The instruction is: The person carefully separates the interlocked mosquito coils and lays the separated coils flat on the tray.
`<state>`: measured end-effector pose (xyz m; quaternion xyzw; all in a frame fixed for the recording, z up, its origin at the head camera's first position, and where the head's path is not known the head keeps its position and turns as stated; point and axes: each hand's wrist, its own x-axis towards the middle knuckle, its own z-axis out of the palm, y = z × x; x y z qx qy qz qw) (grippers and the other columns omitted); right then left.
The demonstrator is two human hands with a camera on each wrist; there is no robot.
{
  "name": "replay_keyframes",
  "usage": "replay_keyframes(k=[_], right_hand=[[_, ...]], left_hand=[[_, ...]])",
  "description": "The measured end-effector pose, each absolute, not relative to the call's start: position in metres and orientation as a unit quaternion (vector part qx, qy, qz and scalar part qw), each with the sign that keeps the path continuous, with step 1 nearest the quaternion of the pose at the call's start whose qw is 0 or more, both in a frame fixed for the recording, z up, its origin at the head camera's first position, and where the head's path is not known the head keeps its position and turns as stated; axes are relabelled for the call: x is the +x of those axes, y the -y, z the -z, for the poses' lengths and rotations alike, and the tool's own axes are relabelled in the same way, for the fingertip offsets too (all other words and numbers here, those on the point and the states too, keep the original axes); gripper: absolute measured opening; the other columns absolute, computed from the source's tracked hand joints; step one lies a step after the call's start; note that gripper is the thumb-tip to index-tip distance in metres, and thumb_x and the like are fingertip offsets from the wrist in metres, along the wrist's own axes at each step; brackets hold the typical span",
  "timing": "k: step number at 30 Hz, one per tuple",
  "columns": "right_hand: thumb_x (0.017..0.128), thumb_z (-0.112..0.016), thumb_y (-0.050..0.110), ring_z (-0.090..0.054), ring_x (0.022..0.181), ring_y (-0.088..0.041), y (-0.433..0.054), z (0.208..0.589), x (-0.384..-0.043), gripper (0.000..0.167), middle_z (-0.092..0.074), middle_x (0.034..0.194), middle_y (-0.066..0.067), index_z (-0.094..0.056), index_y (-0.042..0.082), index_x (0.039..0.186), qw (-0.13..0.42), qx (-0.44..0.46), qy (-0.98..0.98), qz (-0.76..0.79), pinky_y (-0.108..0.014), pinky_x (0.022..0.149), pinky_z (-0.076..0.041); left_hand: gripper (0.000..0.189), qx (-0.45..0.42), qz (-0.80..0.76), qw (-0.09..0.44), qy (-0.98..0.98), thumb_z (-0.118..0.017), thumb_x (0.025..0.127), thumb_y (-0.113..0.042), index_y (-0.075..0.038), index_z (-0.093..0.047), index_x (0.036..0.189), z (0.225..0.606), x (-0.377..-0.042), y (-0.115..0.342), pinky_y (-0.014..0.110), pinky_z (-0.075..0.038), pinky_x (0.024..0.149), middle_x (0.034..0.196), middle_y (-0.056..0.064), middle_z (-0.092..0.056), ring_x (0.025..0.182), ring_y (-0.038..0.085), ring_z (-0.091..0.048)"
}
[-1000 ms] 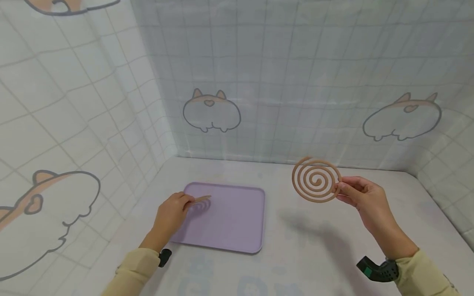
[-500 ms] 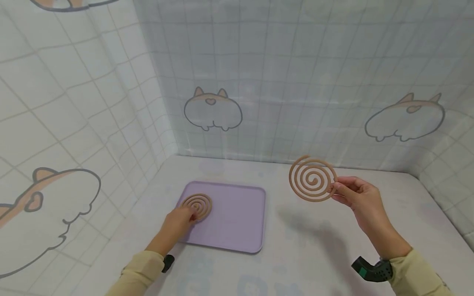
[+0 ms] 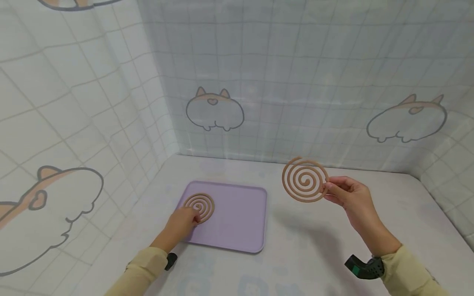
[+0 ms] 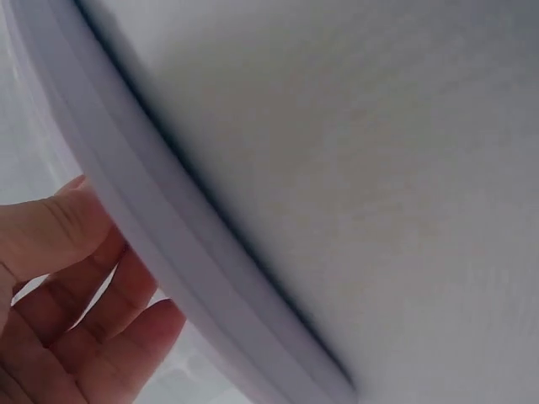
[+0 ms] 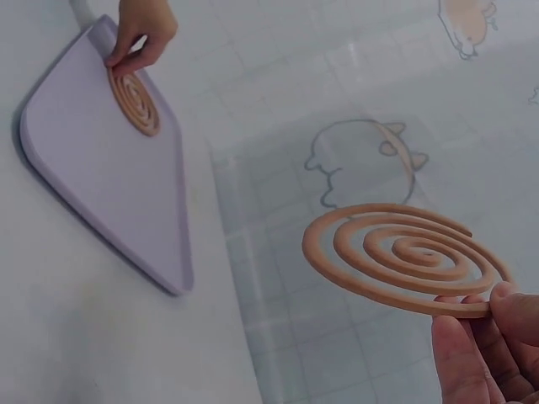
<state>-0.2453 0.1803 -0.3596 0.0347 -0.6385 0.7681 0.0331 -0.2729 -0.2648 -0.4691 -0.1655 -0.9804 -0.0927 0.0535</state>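
A brown mosquito coil [image 3: 198, 206] lies flat over the left part of a lilac tray [image 3: 238, 220]. My left hand [image 3: 182, 224] pinches its near left edge, as the right wrist view also shows; in the left wrist view that coil is hidden behind the tray's rim [image 4: 168, 219]. To the right of the tray and up in the air, my right hand [image 3: 353, 201] holds a second mosquito coil [image 3: 305, 181] by its right edge, between thumb and fingers. This coil [image 5: 421, 252] faces the head camera nearly upright, its spiral gaps visible.
The tray stands on a white table [image 3: 296, 255] with faint printed marks. A white gridded cloth [image 3: 296, 82] with corgi drawings rises behind the table and along both sides. Dark bands with a camera [image 3: 364, 267] sit at the wrists.
My left hand has turned its coil from nearly edge-on above the tray to flat over it. The right hand, still holding its coil, has drifted slightly left.
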Motion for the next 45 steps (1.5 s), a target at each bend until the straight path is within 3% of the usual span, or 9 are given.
replay_keyframes(k=[11, 17, 22, 26, 30, 35, 40, 45], right_hand=[[0.086, -0.065, 0.012, -0.066, 0.079, -0.012, -0.129, 0.386, -0.256, 0.037, -0.065, 0.086, 0.000, -0.053, -0.013, 0.110, -0.035, -0.002, 0.713, -0.700, -0.027, 0.071, -0.054], [0.086, -0.064, 0.005, -0.066, 0.075, -0.013, -0.093, 0.408, -0.265, 0.032, -0.066, 0.084, -0.004, -0.054, -0.014, 0.110, -0.068, -0.012, 0.699, -0.712, -0.028, 0.068, -0.054], [0.084, -0.065, 0.003, -0.065, 0.071, -0.014, -0.062, 0.427, -0.270, 0.026, -0.066, 0.081, -0.006, -0.058, -0.011, 0.105, -0.095, -0.035, 0.693, -0.714, -0.027, 0.064, -0.054], [0.084, -0.065, 0.001, -0.064, 0.068, -0.014, -0.043, 0.443, -0.274, 0.023, -0.066, 0.079, -0.006, -0.059, -0.010, 0.102, -0.108, -0.046, 0.680, -0.723, -0.026, 0.061, -0.054], [0.084, -0.064, -0.001, -0.064, 0.066, -0.015, -0.030, 0.458, -0.275, 0.020, -0.066, 0.078, -0.007, -0.059, -0.012, 0.101, -0.113, -0.054, 0.671, -0.730, -0.026, 0.060, -0.053], [0.084, -0.062, -0.004, -0.064, 0.065, -0.015, -0.022, 0.471, -0.277, 0.019, -0.066, 0.077, -0.010, -0.058, -0.014, 0.100, -0.109, -0.061, 0.674, -0.728, -0.026, 0.058, -0.053], [0.082, -0.064, -0.003, -0.066, 0.064, -0.020, -0.017, 0.475, -0.282, 0.017, -0.067, 0.079, -0.018, -0.062, -0.013, 0.095, -0.081, -0.044, 0.723, -0.685, -0.034, 0.059, -0.055], [0.078, -0.069, 0.000, -0.062, 0.053, -0.017, -0.017, 0.475, -0.291, 0.009, -0.066, 0.068, -0.012, -0.069, -0.006, 0.085, -0.050, -0.008, 0.818, -0.573, -0.029, 0.050, -0.053]], left_hand=[[0.016, -0.177, 0.115, 0.067, 0.975, -0.077, 0.071, -0.011, -0.017, -0.062, 0.071, 0.453, -0.271, 0.261, 0.032, -0.046, 0.062, 0.067, -0.009, -0.055, 0.070, 0.011, -0.054], [0.011, -0.170, 0.141, 0.068, 0.973, -0.072, 0.076, -0.012, -0.018, -0.064, 0.076, 0.438, -0.271, 0.247, 0.031, -0.046, 0.066, 0.074, -0.010, -0.060, 0.072, 0.009, -0.056], [0.005, -0.191, 0.151, 0.097, 0.965, -0.070, 0.079, -0.014, -0.016, -0.068, 0.084, 0.432, -0.272, 0.232, 0.033, -0.048, 0.077, 0.086, -0.006, -0.066, 0.086, 0.014, -0.061], [0.021, -0.206, 0.163, 0.096, 0.960, -0.071, 0.080, -0.019, -0.014, -0.070, 0.100, 0.432, -0.273, 0.220, 0.036, -0.047, 0.086, 0.099, 0.001, -0.068, 0.098, 0.020, -0.062], [0.026, -0.216, 0.175, 0.080, 0.957, -0.071, 0.081, -0.020, -0.010, -0.069, 0.105, 0.434, -0.273, 0.213, 0.040, -0.046, 0.088, 0.104, 0.006, -0.067, 0.103, 0.026, -0.060], [0.024, -0.240, 0.181, 0.055, 0.952, -0.071, 0.079, -0.018, -0.008, -0.069, 0.101, 0.443, -0.274, 0.207, 0.041, -0.048, 0.084, 0.099, 0.007, -0.068, 0.097, 0.027, -0.061], [0.021, -0.247, 0.177, 0.054, 0.951, -0.071, 0.079, -0.017, -0.006, -0.069, 0.098, 0.451, -0.275, 0.206, 0.040, -0.048, 0.080, 0.093, 0.007, -0.068, 0.090, 0.026, -0.062], [0.015, -0.252, 0.160, 0.067, 0.952, -0.072, 0.078, -0.019, -0.007, -0.069, 0.087, 0.458, -0.275, 0.206, 0.038, -0.049, 0.069, 0.083, 0.006, -0.068, 0.078, 0.023, -0.062]])
